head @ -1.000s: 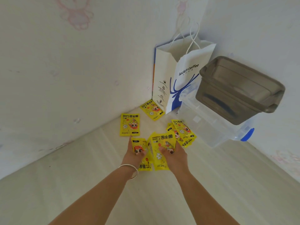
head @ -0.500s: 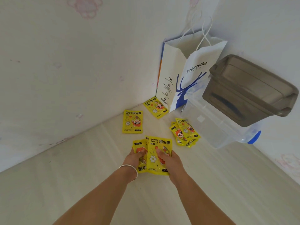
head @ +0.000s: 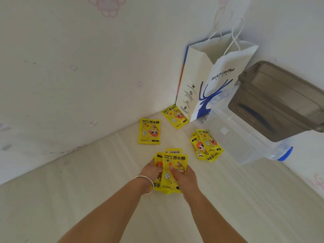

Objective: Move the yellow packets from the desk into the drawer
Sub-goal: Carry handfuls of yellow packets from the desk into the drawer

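Your left hand [head: 152, 170] and right hand [head: 184, 174] are both closed around one stack of yellow packets [head: 172, 165]. Bare desk [head: 105, 172] lies left of the grip. Beyond it, a loose pile [head: 206, 145] touches the clear bin [head: 245, 137].

Looks like home, maybe child's bedroom. Wallpaper [head: 70, 76] over left and top of frame: pale, with faint pink cartoon figures. Pale wood-grain desk [head: 87, 199] pushed into room corner. Coffee shop paper bag [head: 206, 88] upright in corner, upper right. Plastic storage boxes [head: 254, 134] stacked at right edge. Nothing industrial or office-like.
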